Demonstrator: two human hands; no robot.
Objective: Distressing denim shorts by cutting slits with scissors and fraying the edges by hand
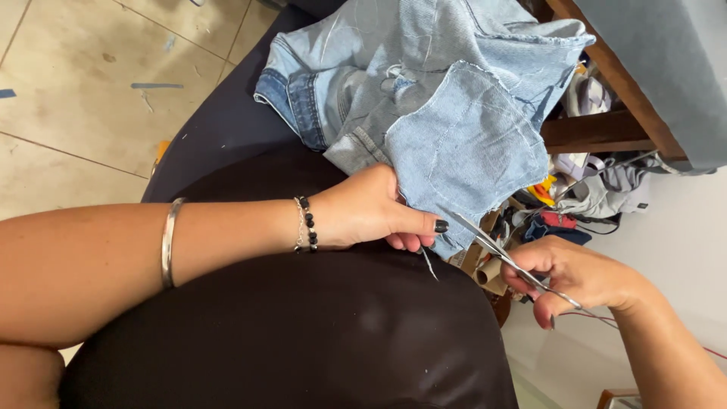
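A light blue denim garment [424, 83] lies over my dark-clothed lap, turned so its seams and a square pocket piece [466, 148] show. My left hand [371, 208] pinches the lower edge of that pocket piece, thumb on top, with bracelets on the wrist. My right hand [572, 276] holds metal scissors [500, 254]. The scissors' blades point up and left, and their tips reach the frayed denim edge just beside my left thumb. A thin loose thread hangs below the fabric edge near my left fingers.
A tiled floor [91, 83] with scraps of blue tape lies to the left. At the right stands a wooden table frame [606, 129] with a heap of cloth, cardboard tubes and coloured clutter [575, 193] beneath it. A pale floor shows at the lower right.
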